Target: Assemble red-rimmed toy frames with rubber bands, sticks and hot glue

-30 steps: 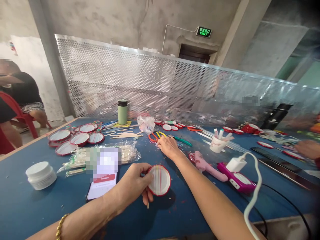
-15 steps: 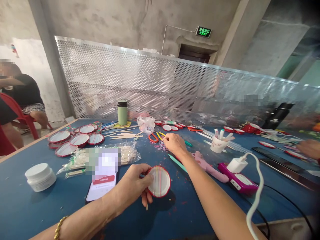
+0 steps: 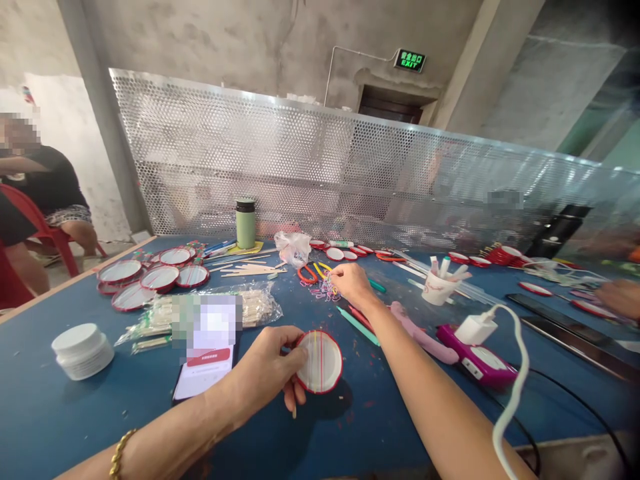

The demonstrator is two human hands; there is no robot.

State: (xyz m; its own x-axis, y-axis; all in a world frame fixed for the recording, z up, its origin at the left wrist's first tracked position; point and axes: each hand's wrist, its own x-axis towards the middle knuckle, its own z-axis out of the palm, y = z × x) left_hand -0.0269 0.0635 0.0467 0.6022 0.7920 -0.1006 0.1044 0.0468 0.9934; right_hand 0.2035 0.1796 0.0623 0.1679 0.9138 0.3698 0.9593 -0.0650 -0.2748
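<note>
My left hand is closed on a round red-rimmed white lid with red and yellow rubber bands stretched across it, held just above the blue table. My right hand reaches forward over a small pile of coloured rubber bands, its fingers pinched together at the pile; what they grip is too small to make out. Scissors with orange and yellow handles lie just beyond the pile.
Finished red-rimmed lids lie at the left, a bag of wooden sticks and a phone near my left hand. A white jar, green flask, cup of pens, pink glue gun with white charger stand around. Another person sits far left.
My right hand moved right and slightly farther onto the rubber band pile and pinched there. My left hand kept the lid still.
</note>
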